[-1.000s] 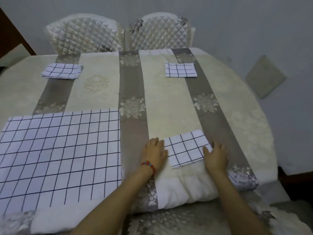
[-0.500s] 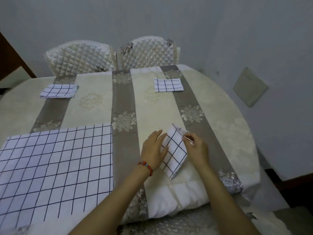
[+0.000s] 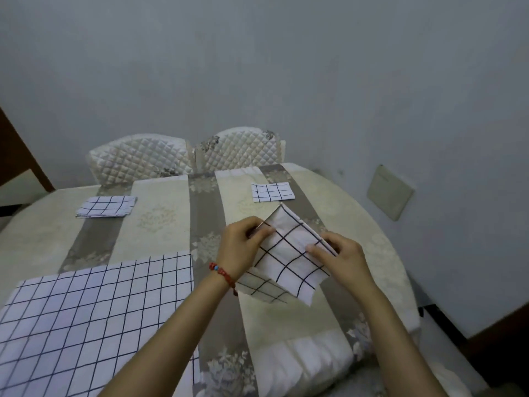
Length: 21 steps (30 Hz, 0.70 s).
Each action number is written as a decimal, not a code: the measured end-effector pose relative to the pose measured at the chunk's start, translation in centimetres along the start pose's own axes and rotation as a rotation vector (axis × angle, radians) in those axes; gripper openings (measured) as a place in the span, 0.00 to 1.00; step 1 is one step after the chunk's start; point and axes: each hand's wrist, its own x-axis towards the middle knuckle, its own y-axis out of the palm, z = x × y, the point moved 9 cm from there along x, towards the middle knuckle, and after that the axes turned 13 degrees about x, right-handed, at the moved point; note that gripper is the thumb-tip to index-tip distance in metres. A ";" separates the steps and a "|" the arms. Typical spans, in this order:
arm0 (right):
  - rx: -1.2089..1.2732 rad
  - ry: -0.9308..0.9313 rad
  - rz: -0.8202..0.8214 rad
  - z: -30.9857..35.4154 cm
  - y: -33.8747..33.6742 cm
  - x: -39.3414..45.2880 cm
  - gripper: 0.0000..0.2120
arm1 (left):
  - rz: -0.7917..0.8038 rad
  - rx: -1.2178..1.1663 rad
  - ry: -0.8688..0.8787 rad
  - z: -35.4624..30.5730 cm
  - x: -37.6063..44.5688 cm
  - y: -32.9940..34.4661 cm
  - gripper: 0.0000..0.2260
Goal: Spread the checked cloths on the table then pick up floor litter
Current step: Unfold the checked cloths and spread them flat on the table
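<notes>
The folded checked cloth (image 3: 289, 253), flat on the bench (image 3: 160, 222) a second ago, is now lifted; left hand (image 3: 240, 245) and right hand (image 3: 340, 256) pinch opposite edges, beginning to unfold it.

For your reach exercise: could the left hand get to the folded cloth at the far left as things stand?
Probably not yet. The left hand and right hand both grip the lifted cloth. The table before the far-left cloth lies bare, but it looks a long stretch.

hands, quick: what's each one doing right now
Left hand: closed, pinching the left edge of the folded checked cloth.
Right hand: closed, pinching the same cloth's right edge.
</notes>
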 end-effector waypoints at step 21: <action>-0.002 -0.116 -0.301 4.6 0.5 -3.8 0.12 | 0.168 -0.311 -0.438 -2.7 -5.7 0.8 0.16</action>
